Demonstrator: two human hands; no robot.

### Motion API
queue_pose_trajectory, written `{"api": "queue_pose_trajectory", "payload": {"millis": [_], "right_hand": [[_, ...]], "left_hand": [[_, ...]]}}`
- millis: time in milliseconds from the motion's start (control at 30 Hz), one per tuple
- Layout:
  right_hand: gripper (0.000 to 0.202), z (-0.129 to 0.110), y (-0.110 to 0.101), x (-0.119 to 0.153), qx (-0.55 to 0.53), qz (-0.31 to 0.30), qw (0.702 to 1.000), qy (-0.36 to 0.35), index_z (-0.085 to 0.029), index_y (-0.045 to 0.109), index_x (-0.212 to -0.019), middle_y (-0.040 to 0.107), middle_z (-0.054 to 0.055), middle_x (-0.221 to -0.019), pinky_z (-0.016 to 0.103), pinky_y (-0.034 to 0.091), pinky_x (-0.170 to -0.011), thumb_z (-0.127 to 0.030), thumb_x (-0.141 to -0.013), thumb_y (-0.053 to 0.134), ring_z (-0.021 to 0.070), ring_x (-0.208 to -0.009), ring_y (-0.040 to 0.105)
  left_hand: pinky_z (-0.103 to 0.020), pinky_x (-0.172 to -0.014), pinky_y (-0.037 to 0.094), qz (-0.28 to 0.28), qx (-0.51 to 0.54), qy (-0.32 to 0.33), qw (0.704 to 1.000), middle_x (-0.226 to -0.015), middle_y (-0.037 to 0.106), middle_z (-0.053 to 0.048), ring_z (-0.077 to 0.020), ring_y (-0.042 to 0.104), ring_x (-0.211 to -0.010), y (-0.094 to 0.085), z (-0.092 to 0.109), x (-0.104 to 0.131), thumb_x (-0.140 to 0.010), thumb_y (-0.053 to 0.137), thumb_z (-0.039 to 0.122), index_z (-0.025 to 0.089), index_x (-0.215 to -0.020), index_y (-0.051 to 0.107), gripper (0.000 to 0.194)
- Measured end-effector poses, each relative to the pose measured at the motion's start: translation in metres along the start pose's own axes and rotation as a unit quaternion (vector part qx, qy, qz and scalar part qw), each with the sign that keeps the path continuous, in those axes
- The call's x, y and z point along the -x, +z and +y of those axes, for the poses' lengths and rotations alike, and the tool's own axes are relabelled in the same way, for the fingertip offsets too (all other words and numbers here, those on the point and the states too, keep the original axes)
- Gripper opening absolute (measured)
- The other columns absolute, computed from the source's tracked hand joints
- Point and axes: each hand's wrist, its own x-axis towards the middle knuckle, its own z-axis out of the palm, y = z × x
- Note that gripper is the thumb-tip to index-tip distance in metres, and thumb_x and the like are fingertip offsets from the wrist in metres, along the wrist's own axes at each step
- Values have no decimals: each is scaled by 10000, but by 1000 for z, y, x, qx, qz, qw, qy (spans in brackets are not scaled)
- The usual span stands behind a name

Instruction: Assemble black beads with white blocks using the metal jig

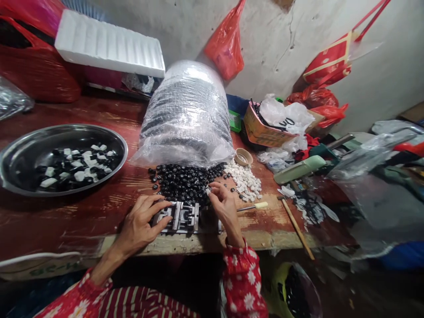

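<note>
A small metal jig point(179, 217) with bars and slots lies at the table's front edge. My left hand point(141, 221) rests at its left end, thumb and fingers bent around that end. Just right of the jig, my right hand point(223, 203) pinches a small white plastic piece point(208, 191) between thumb and fingertips. Behind the jig spreads a heap of small round black plastic parts point(183, 181). To its right is a pile of small white plastic pieces point(245, 181).
A steel bowl point(124, 154) of black-and-white parts stands left. A large clear plastic sack point(188, 115) is behind the heap. Rightward lie a screwdriver point(260, 205), a hammer point(298, 229), a round container point(243, 157) and a cardboard box point(265, 128). A bucket point(283, 287) stands below.
</note>
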Motion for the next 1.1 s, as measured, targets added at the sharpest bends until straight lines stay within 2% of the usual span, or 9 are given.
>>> {"api": "queue_pose_trajectory", "payload": {"millis": [67,233,367,500,600,700,933,1033,1100], "right_hand": [[308,-14,6,20,36,-11,999,-31,-200,731,-1175,659,15,-848,288,447,-629,-293,-921,584,163,-673,556],[328,-38,37,71,164,-17,979,-119,-221,735,-1202,680,79,-983,354,507,-821,-148,-971,514,238,-920,627],[308,-39,66,97,245,-17,959,-144,-214,686,-1216,640,88,-980,377,480,-824,-106,-993,503,264,-929,587],[200,-34,81,102,297,-10,942,-157,-220,673,-1150,654,90,-981,401,446,-827,-150,-1048,515,278,-926,555],[136,-30,80,99,312,-5,936,-165,-235,691,-1068,655,79,-961,399,416,-790,-183,-1047,567,277,-909,522],[88,-29,72,94,320,-12,931,-175,-252,715,-1066,658,67,-954,389,382,-768,-208,-1022,653,270,-903,504],[95,-34,58,88,332,-70,922,-184,-293,749,-1085,663,53,-952,387,364,-768,-262,-997,735,263,-918,503],[104,-35,47,79,299,-95,932,-184,-287,747,-1111,681,48,-970,385,409,-789,-300,-1010,725,258,-937,539],[111,-32,38,64,262,-88,945,-177,-277,750,-1115,693,48,-971,375,447,-809,-287,-1048,661,248,-935,567]], "left_hand": [[-453,-1092,477,0,2,1,1000,-1342,657,-65,-274,567,-1256,-1,2,-1,-997,659,362,292,-1285,706,300],[-466,-1101,485,-9,9,-7,1000,-1370,642,-75,-290,562,-1274,-6,6,-1,-980,680,397,292,-1313,700,350],[-485,-1118,478,-13,15,-4,1000,-1407,615,-83,-294,545,-1302,-6,6,0,-978,685,390,302,-1349,680,382],[-494,-1127,477,-19,17,1,1000,-1430,599,-81,-297,538,-1316,-6,5,1,-971,690,374,324,-1357,682,389],[-491,-1118,482,-13,13,7,1000,-1430,599,-82,-300,542,-1309,-6,5,1,-966,690,361,321,-1326,706,363],[-489,-1088,488,-2,-5,14,1000,-1436,604,-85,-305,549,-1294,-5,7,2,-961,691,353,314,-1284,733,328],[-550,-1039,436,47,-79,35,995,-1442,636,-75,-339,573,-1265,-5,16,6,-935,713,392,361,-1231,745,299],[-560,-1052,414,58,-72,66,993,-1416,646,-77,-336,578,-1263,-6,17,5,-932,723,344,355,-1250,709,319],[-564,-1050,409,63,-66,82,992,-1394,657,-82,-339,583,-1256,-5,17,3,-928,727,319,345,-1262,687,337]]}}
